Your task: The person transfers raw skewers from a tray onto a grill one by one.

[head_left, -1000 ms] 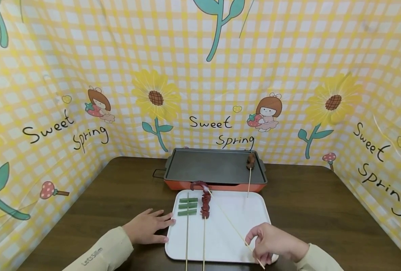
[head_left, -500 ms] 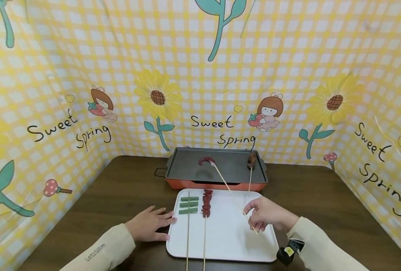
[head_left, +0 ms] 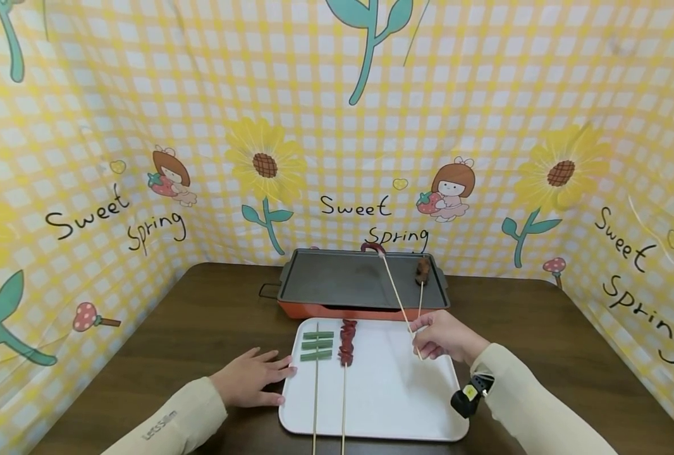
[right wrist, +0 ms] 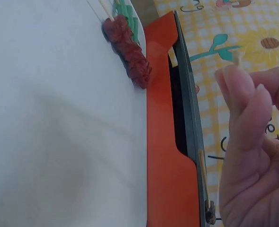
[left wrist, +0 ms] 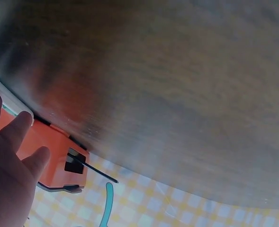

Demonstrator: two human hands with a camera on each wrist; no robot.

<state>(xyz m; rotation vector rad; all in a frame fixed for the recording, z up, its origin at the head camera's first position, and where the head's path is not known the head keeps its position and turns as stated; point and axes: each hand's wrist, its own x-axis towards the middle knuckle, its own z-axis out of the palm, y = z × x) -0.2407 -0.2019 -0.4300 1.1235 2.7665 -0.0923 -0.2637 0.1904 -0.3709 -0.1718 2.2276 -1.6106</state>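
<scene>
My right hand [head_left: 447, 338] pinches the bamboo stick of an octopus tentacle skewer [head_left: 392, 284] near its lower end. The dark red, curled tentacle is raised over the back right part of the griddle [head_left: 325, 278], overlapping its far edge in the head view. In the right wrist view, the stick's tip [right wrist: 237, 58] shows between thumb and fingers. My left hand [head_left: 248, 379] lies with fingers spread, fingertips at the left rim of the white tray [head_left: 399, 398]. On the tray lie a green vegetable skewer [head_left: 317, 355] and a red meat skewer [head_left: 346, 341], side by side.
A brown skewer [head_left: 422, 272] rests at the griddle's right end, its stick pointing toward the tray. The griddle has an orange base [right wrist: 170, 142] and a wire handle [left wrist: 99, 171] on its left. Checked cloth [head_left: 337, 126] hangs around the dark wooden table [head_left: 513, 335].
My right hand has lifted the octopus skewer off the tray and carried it forward and right, over the griddle. The left hand stays at the tray's rim.
</scene>
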